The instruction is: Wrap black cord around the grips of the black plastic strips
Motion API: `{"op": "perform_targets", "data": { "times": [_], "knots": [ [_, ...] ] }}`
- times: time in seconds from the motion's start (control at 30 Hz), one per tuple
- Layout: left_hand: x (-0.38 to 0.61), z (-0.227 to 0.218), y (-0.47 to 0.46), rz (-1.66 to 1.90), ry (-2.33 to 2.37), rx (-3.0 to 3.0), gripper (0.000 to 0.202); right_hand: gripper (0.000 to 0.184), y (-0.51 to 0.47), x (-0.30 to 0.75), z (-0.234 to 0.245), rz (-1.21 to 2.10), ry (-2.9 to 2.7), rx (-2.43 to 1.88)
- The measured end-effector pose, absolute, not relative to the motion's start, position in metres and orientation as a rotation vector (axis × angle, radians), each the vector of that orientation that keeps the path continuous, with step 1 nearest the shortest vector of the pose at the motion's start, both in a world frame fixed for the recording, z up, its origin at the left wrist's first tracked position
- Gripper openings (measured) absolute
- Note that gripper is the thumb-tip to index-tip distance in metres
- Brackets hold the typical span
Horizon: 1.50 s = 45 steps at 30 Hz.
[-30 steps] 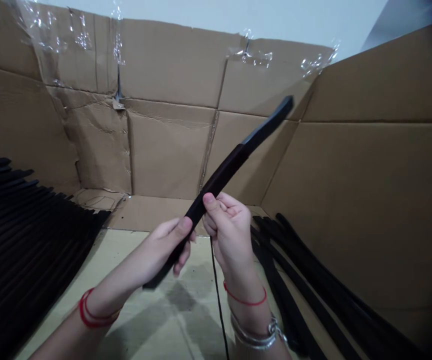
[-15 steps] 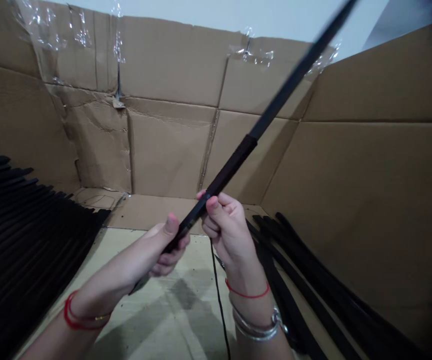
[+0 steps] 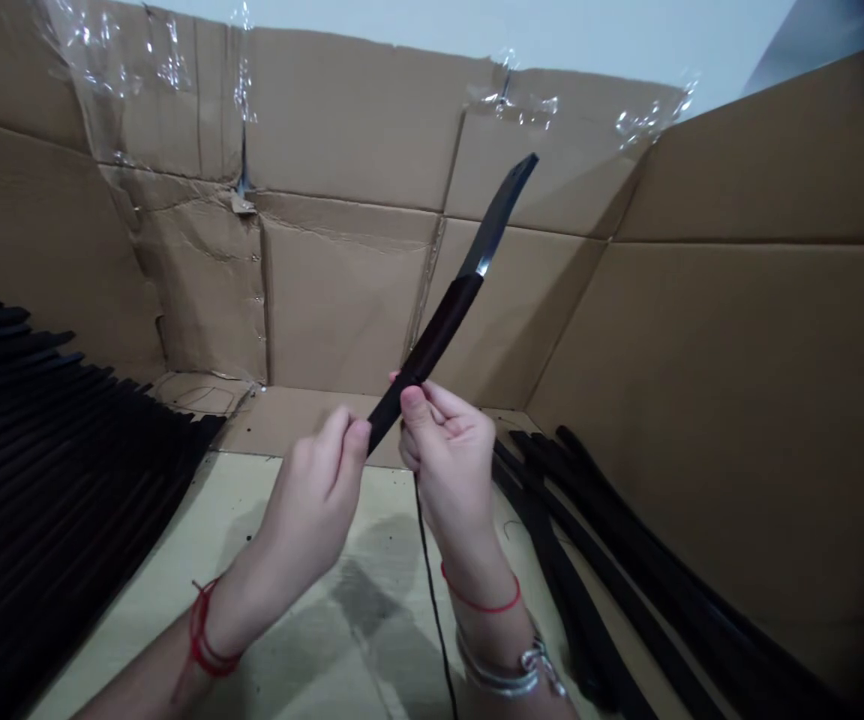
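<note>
A long, slim black strip [image 3: 503, 215] rises tilted up and to the right, its far end curved and slightly glossy. A dark sleeve-like wrapped section [image 3: 439, 330] covers part of it. My left hand [image 3: 323, 480] is closed round the lower part of the strip. Higher up, at the wrapping's lower edge, my right hand [image 3: 443, 440] pinches a thin black cord [image 3: 432, 560] against the strip between thumb and fingers. The cord hangs down from my right hand toward the bottom of the view. The strip's lower end is hidden by my left hand.
On the left lies a thick row of black strips [image 3: 64, 480]. Several more long dark pieces [image 3: 612, 560] rest on the right. Cardboard walls [image 3: 349, 290] with clear tape enclose the pale work surface [image 3: 312, 620].
The strip has turned in my hands, so its far end now shows curved and shorter in view. My left hand has rolled over, back of the hand up. My right hand still pinches near the wrapping.
</note>
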<state>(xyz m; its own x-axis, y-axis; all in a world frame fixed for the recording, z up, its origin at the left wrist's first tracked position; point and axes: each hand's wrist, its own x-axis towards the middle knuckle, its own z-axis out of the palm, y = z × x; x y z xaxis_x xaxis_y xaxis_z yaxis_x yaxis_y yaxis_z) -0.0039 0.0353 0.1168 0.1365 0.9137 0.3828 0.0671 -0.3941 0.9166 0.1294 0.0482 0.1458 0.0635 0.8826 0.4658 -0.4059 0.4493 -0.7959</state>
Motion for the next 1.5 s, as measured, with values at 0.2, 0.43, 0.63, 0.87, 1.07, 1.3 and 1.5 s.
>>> {"op": "perform_targets", "data": {
  "times": [0.2,0.43,0.63,0.87,1.07,1.3,1.5],
  "knots": [
    [-0.009,0.117,0.038,0.693,0.453,1.39,0.073,0.03,0.046,0.131,0.148,1.212,-1.19,-0.559],
    [-0.017,0.124,0.041,0.996,0.763,1.552,0.055,0.036,0.048,0.137,0.147,1.234,-1.329,-0.513],
    [-0.006,0.119,0.035,1.134,0.984,1.632,0.054,0.035,0.048,0.128,0.145,1.06,-1.177,-0.6],
    [-0.004,0.119,0.035,0.741,0.512,1.401,0.057,0.032,0.048,0.135,0.146,1.051,-1.265,-0.632],
    [0.008,0.11,0.035,1.166,0.743,1.441,0.055,0.029,0.051,0.132,0.145,1.063,-1.283,-0.605],
    [-0.007,0.12,0.04,1.162,0.766,1.406,0.056,0.031,0.054,0.135,0.142,1.201,-1.272,-0.515],
    [-0.009,0.122,0.036,0.828,0.585,1.407,0.056,0.034,0.058,0.132,0.138,1.271,-1.255,-0.501]
  ]
}}
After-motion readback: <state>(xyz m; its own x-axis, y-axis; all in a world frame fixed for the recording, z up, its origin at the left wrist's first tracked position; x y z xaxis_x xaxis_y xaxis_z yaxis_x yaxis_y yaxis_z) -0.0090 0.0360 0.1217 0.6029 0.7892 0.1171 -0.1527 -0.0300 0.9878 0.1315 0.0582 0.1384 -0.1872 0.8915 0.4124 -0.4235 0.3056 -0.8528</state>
